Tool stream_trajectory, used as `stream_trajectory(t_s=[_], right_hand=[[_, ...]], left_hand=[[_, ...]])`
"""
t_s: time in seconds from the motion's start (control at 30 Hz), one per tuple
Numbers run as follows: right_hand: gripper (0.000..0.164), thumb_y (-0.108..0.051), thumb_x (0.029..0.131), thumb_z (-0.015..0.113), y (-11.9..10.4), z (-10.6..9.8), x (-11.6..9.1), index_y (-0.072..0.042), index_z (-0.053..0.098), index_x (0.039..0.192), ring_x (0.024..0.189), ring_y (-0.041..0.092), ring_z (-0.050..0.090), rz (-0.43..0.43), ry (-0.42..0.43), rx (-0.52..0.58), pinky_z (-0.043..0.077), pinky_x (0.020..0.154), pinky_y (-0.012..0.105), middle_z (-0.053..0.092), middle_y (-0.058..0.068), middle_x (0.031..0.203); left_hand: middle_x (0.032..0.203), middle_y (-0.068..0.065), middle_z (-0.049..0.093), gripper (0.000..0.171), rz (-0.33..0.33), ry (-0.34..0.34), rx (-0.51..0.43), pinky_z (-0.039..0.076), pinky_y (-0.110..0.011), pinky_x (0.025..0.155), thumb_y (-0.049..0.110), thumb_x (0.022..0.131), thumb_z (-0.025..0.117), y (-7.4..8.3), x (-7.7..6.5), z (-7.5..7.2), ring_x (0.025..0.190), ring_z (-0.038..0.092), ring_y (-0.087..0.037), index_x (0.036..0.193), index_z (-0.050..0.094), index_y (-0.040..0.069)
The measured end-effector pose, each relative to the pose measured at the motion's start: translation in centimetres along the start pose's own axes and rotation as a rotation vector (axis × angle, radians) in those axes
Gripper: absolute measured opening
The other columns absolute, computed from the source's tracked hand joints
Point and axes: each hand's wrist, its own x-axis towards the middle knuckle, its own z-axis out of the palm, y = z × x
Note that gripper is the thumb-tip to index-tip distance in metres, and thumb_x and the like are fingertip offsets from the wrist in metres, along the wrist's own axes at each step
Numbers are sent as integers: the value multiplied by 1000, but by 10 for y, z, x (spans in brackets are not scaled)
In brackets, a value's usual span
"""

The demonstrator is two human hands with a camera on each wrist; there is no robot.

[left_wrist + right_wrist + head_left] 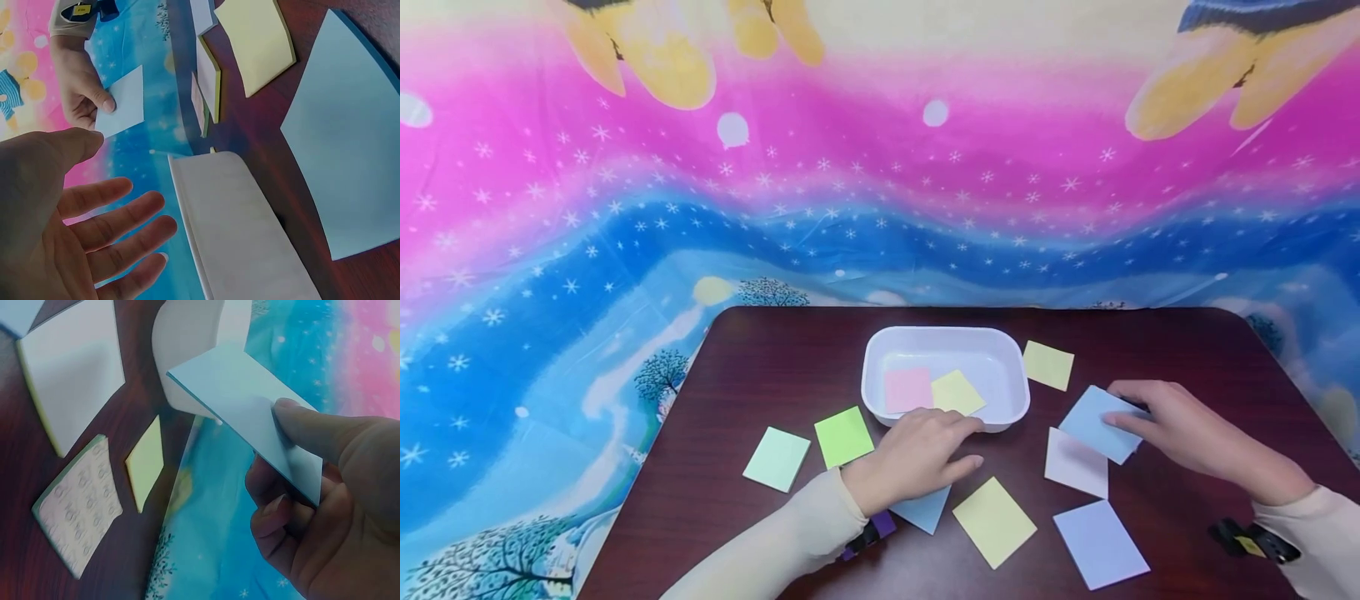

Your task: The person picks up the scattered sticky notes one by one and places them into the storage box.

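Observation:
My right hand (1198, 433) pinches a light blue sticky note pad (1093, 423) between thumb and fingers, held up over the right side of the table. In the right wrist view the thumb lies on the pad's (234, 394) upper face, with curled fingers beneath. My left hand (917, 458) is at the near side of a white plastic tub (1018, 392), its fingers spread and relaxed, holding nothing. Inside the tub lie a pink pad (907, 389) and a yellow pad (958, 392). Another blue pad (927, 508) is partly hidden under the left hand.
Around the tub lie a green pad (844, 437), a mint pad (777, 460), yellow pads (995, 522) (1048, 365), a pale pink pad (1077, 467) and a lavender pad (1101, 544). A pad with patterned backing (81, 506) shows in the right wrist view. A printed cloth (880, 183) hangs behind the table.

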Motion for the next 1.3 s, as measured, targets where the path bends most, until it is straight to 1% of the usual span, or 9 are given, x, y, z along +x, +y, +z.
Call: stream_trajectory(t_s=[0.13, 0.27, 0.4, 0.6, 0.8, 1.1, 1.3], right_hand=[[16, -33, 87, 62, -4, 1, 6, -17, 62, 92, 58, 3, 50, 0, -1, 31, 44, 52, 25, 56, -9, 72], [14, -30, 86, 64, -7, 2, 11, -17, 63, 92, 60, 1, 50, -13, 10, 15, 44, 54, 25, 57, -10, 74], [15, -28, 86, 65, -11, 3, 16, -16, 64, 94, 63, 2, 50, -20, 4, 14, 45, 55, 25, 58, -10, 76], [16, -19, 84, 67, -18, 4, 27, -13, 64, 98, 66, 5, 54, -31, -1, 30, 48, 58, 26, 62, -6, 82], [22, -13, 82, 69, -21, 8, 40, -8, 66, 103, 71, 10, 56, -47, 13, 24, 51, 60, 25, 65, 0, 89], [23, -13, 82, 69, -28, 13, 55, -5, 67, 104, 72, 12, 57, -61, 29, 60, 52, 62, 27, 66, 4, 90], [24, -13, 83, 67, -31, 17, 65, -4, 66, 105, 70, 11, 56, -72, 30, 73, 52, 62, 26, 66, 3, 89]], left_hand=[[102, 9, 66, 39, -14, 17, 0, 47, -26, 72, 44, 92, 51, -4, -3, 0, 87, 61, -6, 121, 60, 20], [102, 9, 66, 38, -23, 24, 2, 47, -26, 71, 43, 91, 52, -7, -5, -2, 86, 60, -6, 119, 61, 19], [102, 9, 66, 38, -37, 21, 17, 46, -26, 72, 42, 91, 53, -10, -7, -4, 87, 60, -6, 119, 61, 18], [106, 6, 67, 40, -59, 20, 17, 47, -28, 76, 42, 91, 53, -15, -10, -7, 91, 62, -8, 121, 61, 16], [110, 4, 67, 42, -70, 18, 13, 48, -29, 79, 43, 92, 52, -19, -12, -11, 94, 62, -10, 122, 61, 16], [114, 3, 66, 43, -93, 11, -10, 47, -31, 85, 44, 93, 49, -23, -13, -12, 102, 61, -11, 123, 60, 16], [114, 3, 66, 42, -109, 25, -18, 47, -31, 87, 43, 92, 52, -26, -15, -14, 105, 60, -12, 122, 61, 16]])
